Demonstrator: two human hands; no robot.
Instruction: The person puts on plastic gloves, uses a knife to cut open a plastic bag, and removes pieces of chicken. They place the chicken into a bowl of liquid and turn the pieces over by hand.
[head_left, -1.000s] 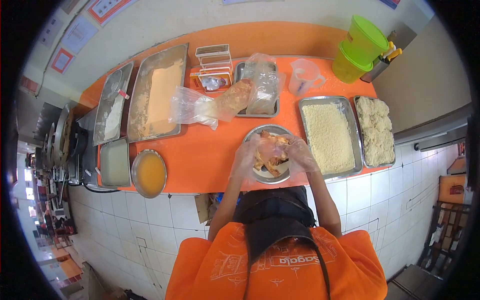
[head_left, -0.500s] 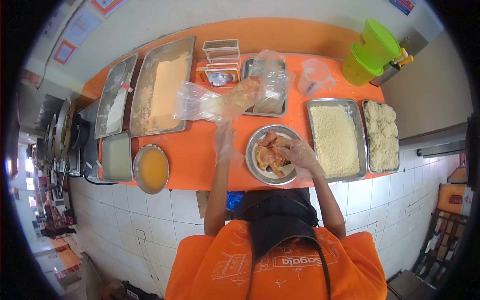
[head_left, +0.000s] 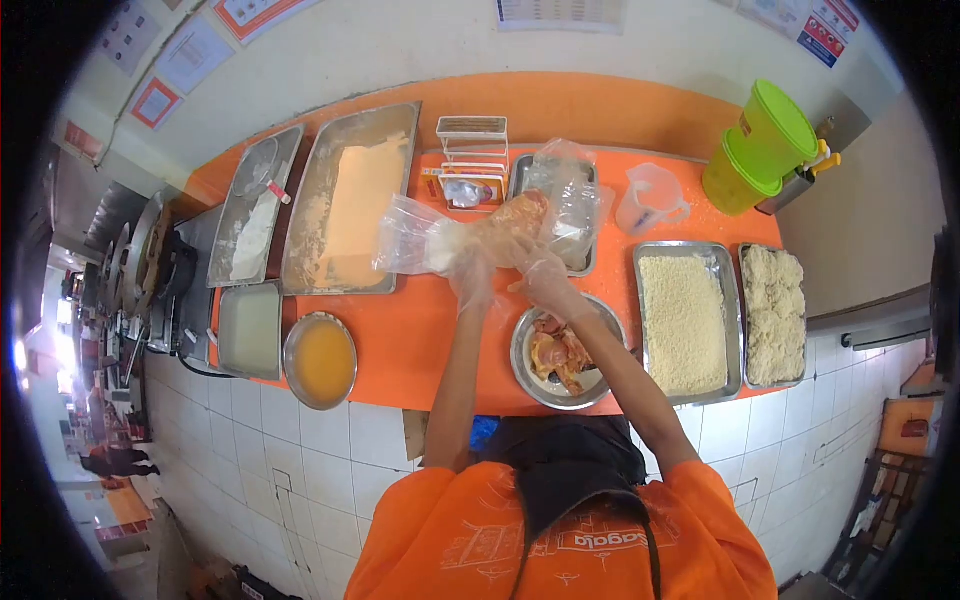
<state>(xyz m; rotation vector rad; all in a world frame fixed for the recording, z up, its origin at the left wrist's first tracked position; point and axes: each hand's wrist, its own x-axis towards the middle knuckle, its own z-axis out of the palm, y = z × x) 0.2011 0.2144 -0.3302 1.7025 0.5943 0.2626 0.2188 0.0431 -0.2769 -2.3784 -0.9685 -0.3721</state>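
Note:
A clear plastic bag (head_left: 415, 240) with pale brown meat in its far end lies across the middle of the counter. My left hand (head_left: 472, 278), in a clear glove, is wrapped round the bag near its middle. Close beside it, my gloved right hand (head_left: 548, 280) reaches to the bag's near side; its finger shape is blurred by the glove and plastic. Below my right wrist stands a round metal bowl (head_left: 521, 365) holding raw meat pieces (head_left: 562, 352). My right forearm passes over the bowl's right edge.
Left are a tray of orange powder (head_left: 360, 200), a tray of white powder (head_left: 255, 235), a pale liquid pan (head_left: 250, 330) and a yellow liquid bowl (head_left: 326, 361). Right are a crumb tray (head_left: 685, 320), a lumpy white tray (head_left: 773, 315), a clear jug (head_left: 650, 198) and green tubs (head_left: 775, 130).
My right hand has left the meat in the bowl and moved up and left to the plastic bag. My left hand stays at the bag. The whole view has shifted slightly.

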